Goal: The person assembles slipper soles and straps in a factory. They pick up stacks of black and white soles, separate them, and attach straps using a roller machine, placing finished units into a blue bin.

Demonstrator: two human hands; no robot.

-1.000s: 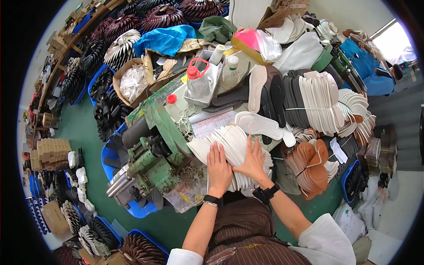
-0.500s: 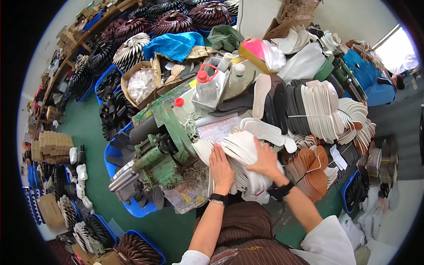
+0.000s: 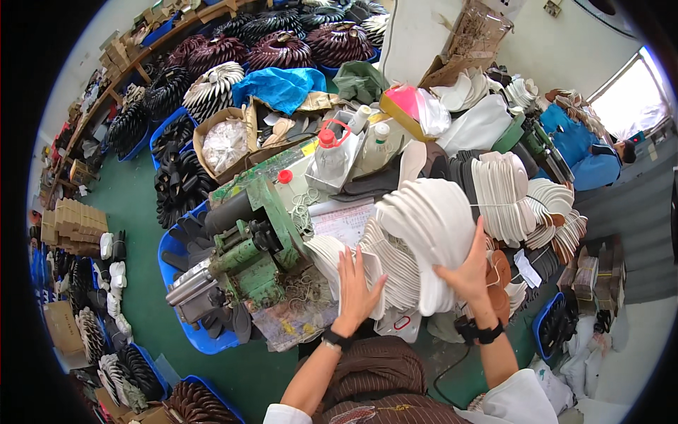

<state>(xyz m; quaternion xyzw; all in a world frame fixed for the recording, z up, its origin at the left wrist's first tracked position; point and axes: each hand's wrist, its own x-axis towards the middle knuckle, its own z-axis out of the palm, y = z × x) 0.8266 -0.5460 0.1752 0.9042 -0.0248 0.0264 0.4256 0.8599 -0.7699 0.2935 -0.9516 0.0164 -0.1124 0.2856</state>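
Note:
A thick bunch of white insoles (image 3: 429, 230) stands tilted up at the right end of the row, its broad ends uppermost. My right hand (image 3: 467, 275) grips its right side, thumb across the front edge and fingers stretched up behind. More white insoles (image 3: 390, 263) lie fanned in an overlapping row to the left. Against this row rests my left hand (image 3: 359, 291), fingers extended and thumb apart, grasping nothing. Just left of the row stands a green machine (image 3: 265, 247) with metal rollers. A written sheet of paper (image 3: 345, 222) lies behind the row.
A clear bottle with a red cap (image 3: 329, 157) and a white-capped bottle (image 3: 376, 145) stand at the back. Tied white insoles (image 3: 500, 187) and brown insoles (image 3: 498, 283) are piled to the right. Blue tubs (image 3: 169, 261) flank the bench. Another person (image 3: 597, 166) sits at the far right.
My right hand has raised a bunch of white insoles from the row and tipped it upright toward the right. My left hand has shifted slightly downward, with its thumb now spread.

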